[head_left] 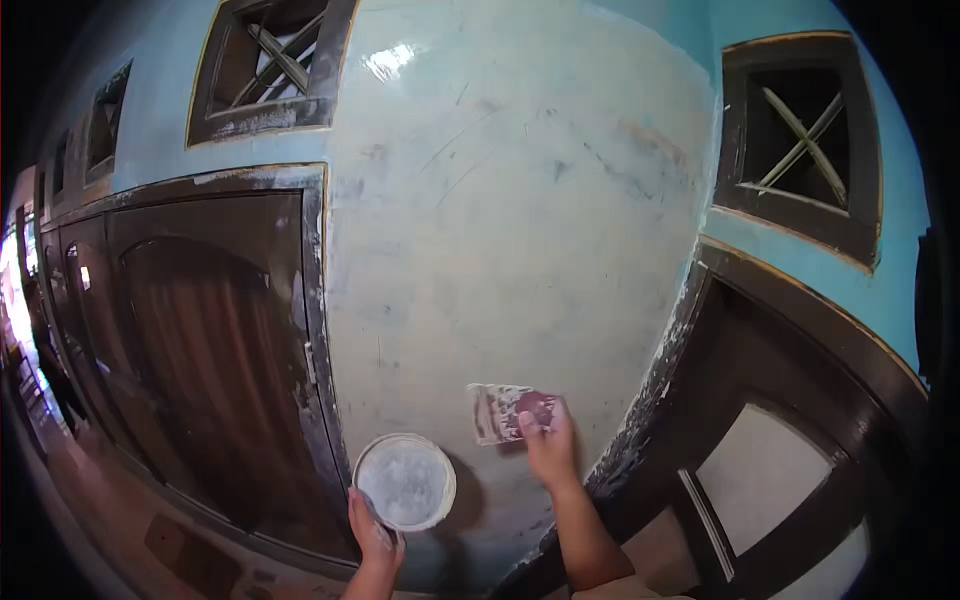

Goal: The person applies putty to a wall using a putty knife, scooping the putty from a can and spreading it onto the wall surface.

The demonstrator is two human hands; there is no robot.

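At the far left of the frame a dark wooden door [215, 350] with smeared frame edges is seen, and above it, at the upper left, a small vent window [275, 65] with crossed slats. Low in the frame, left of centre, a round white tub of filler [405, 482] is gripped at its lower rim by the left hand [372, 535], fingers closed around the edge. In the middle, the pale patched wall [510, 220] is covered with a skim of filler, streaked and uneven. Just right of the tub, a flat scraper [498, 412] is pressed against the wall by the right hand [548, 440], which is clenched on its handle end. At the right, a second dark frame [790, 400] and another vent window [800, 140] are seen.

The tub is held only at one edge, so it could likely tip and spill filler. If the scraper is tilted too steeply, ridges may be gouged into the skim; a stroke carried too far right could smear the dark frame.
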